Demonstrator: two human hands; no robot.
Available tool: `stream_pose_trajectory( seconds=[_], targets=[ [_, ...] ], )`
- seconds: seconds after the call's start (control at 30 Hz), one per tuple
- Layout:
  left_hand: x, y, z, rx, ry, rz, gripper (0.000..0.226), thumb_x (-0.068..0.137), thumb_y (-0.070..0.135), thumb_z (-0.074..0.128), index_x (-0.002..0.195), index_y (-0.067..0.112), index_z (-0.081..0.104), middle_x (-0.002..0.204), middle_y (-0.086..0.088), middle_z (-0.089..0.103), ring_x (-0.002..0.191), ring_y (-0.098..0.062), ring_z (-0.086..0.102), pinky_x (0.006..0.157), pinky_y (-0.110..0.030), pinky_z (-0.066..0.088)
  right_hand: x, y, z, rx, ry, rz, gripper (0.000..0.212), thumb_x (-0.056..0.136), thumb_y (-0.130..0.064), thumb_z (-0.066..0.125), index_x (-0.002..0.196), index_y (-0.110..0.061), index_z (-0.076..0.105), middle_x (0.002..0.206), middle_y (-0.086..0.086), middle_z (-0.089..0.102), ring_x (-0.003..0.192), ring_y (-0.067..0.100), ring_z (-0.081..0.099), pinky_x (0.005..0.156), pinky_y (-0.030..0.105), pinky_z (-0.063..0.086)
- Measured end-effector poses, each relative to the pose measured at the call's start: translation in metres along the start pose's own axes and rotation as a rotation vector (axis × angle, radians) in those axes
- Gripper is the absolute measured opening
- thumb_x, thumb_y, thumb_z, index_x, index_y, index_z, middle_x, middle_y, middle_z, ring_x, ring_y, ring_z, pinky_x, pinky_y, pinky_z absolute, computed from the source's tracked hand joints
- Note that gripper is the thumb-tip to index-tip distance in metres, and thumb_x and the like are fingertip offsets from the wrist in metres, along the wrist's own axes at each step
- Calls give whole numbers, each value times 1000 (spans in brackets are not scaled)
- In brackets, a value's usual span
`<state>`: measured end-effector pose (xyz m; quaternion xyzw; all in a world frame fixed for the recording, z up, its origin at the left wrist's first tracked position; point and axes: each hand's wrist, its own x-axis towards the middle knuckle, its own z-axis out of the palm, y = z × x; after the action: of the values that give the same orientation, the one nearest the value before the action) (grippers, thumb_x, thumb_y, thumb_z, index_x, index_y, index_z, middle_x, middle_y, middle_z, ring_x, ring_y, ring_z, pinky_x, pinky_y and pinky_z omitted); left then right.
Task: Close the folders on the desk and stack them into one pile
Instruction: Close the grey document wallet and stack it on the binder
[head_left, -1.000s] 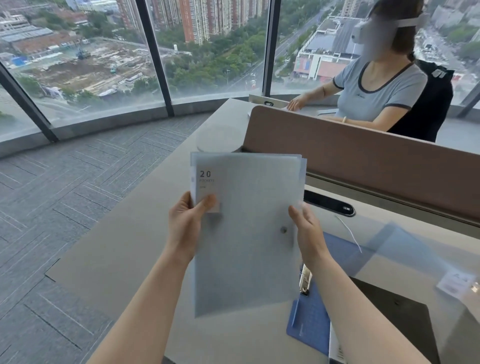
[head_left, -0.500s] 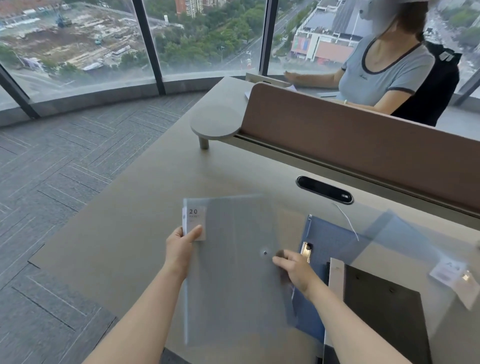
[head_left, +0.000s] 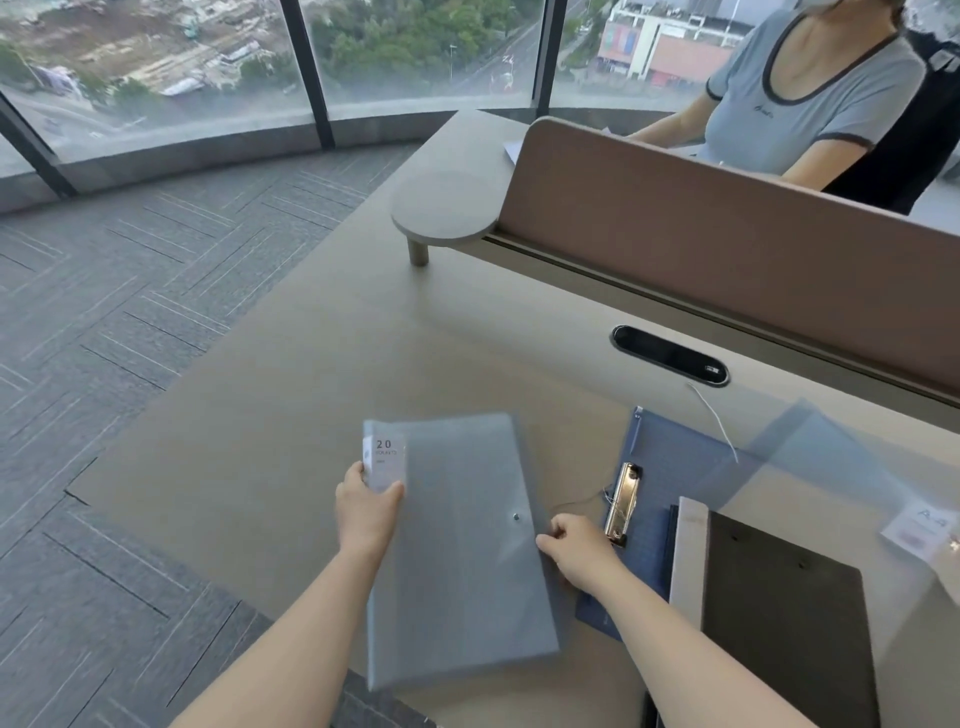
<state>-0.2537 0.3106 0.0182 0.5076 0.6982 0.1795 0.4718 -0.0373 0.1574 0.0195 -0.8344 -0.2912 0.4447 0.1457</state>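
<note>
2 hands are on the grey folder (head_left: 457, 551), which lies closed and flat on the desk (head_left: 260, 415) in front of me, its near edge reaching past the desk edge. My left hand (head_left: 366, 512) grips the folder's left edge, thumb on top pressing the white label (head_left: 384, 462) printed with 20. My right hand (head_left: 579, 551) pinches the folder's right edge with curled fingers, just below the small snap button (head_left: 516, 517).

Just beside the grey folder on the right lies a blue folder (head_left: 670, 467), open, with a brass clip (head_left: 623, 504) on its inner face and a thin white string (head_left: 714, 421) trailing across it. A clear plastic folder (head_left: 841, 467) lies further right, partly over the blue one, carrying a white label (head_left: 919, 530). Near my right forearm, a dark clipboard (head_left: 779, 613) rests on a pale sheet (head_left: 688, 551), overlapping the blue folder's lower right part.

Behind these, a black oval cable slot (head_left: 670, 356) is set into the desk, and a brown divider panel (head_left: 727, 249) stands along the back. A small round shelf (head_left: 447, 210) on a short post sits at the divider's left end. Beyond the divider, another person in a grey shirt (head_left: 800, 98) sits at the opposite desk.
</note>
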Motion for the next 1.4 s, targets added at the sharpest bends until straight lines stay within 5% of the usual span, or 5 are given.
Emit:
stream_pose_trajectory(
  seconds=[0.27, 0.53, 0.8, 1.0, 1.4],
  targets=[
    [-21, -2, 21, 608, 24, 304, 69, 82, 25, 70, 145, 19, 44, 154, -12, 35, 139, -34, 33, 110, -45, 33, -5, -10, 3, -206, 71, 57, 26, 83, -44, 57, 74, -23, 45, 77, -4, 61, 76, 22, 57, 59, 31, 36],
    [-41, -4, 55, 926, -370, 642, 80, 84, 57, 60, 153, 36, 26, 167, 0, 4, 154, -25, -3, 124, -45, -1, 1, -23, -12, -482, 0, 160, 25, 88, -32, 55, 104, -14, 63, 108, 6, 66, 104, 30, 63, 76, 31, 45],
    [-41, -12, 59, 1000, -377, 650, 86, 82, 62, 60, 154, 40, 17, 167, 1, -6, 154, -24, -9, 123, -46, -4, 13, -46, -35, 17, -95, 339, 18, 84, -15, 52, 66, -13, 56, 54, 1, 48, 40, 15, 31, 45, 17, 25],
    [-40, -13, 59, 985, -386, 647, 86, 83, 63, 59, 154, 42, 15, 167, 3, -8, 153, -22, -11, 123, -46, -4, 42, -59, -6, -65, 13, 173, 27, 81, -24, 52, 88, -5, 70, 91, 13, 75, 83, 33, 70, 73, 32, 55],
    [-37, -22, 58, 929, -383, 654, 85, 82, 64, 59, 153, 45, 15, 167, 6, -8, 153, -19, -12, 123, -43, -7, 20, -74, 23, -550, -48, -245, 25, 94, -19, 44, 98, -13, 68, 109, 12, 70, 104, 32, 63, 69, 27, 36]
  ],
)
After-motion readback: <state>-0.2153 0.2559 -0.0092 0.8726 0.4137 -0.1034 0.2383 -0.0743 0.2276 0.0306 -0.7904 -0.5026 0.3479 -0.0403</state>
